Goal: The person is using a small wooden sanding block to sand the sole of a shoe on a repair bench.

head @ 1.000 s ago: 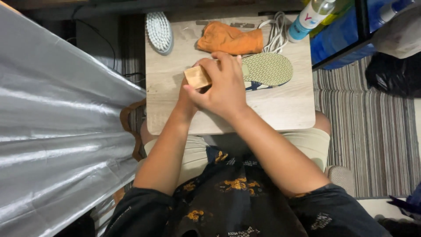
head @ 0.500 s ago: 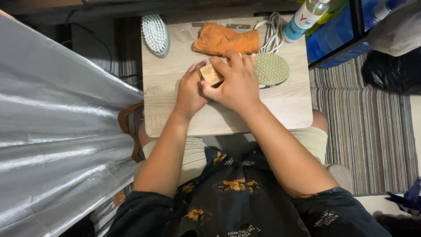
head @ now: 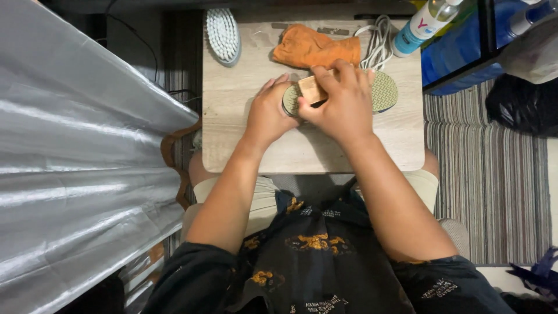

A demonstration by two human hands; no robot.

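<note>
A shoe lies sole-up on the small wooden table [head: 343, 154], its green sole [head: 385, 92] showing at both ends. My right hand [head: 343, 104] presses a small wooden brush block [head: 312, 90] onto the sole. My left hand [head: 268, 113] grips the left end of the shoe and holds it down. Most of the shoe is hidden under both hands.
A white bristle brush [head: 223, 35] lies at the table's back left. An orange cloth [head: 315, 49] and white laces [head: 378, 40] lie behind the shoe. A spray bottle [head: 424, 23] stands at the back right. Silver sheeting [head: 75, 174] hangs left; a striped rug [head: 488, 174] lies right.
The brush block has moved along the sole, and the left end of the sole now shows beside my left hand. The view has shifted slightly.
</note>
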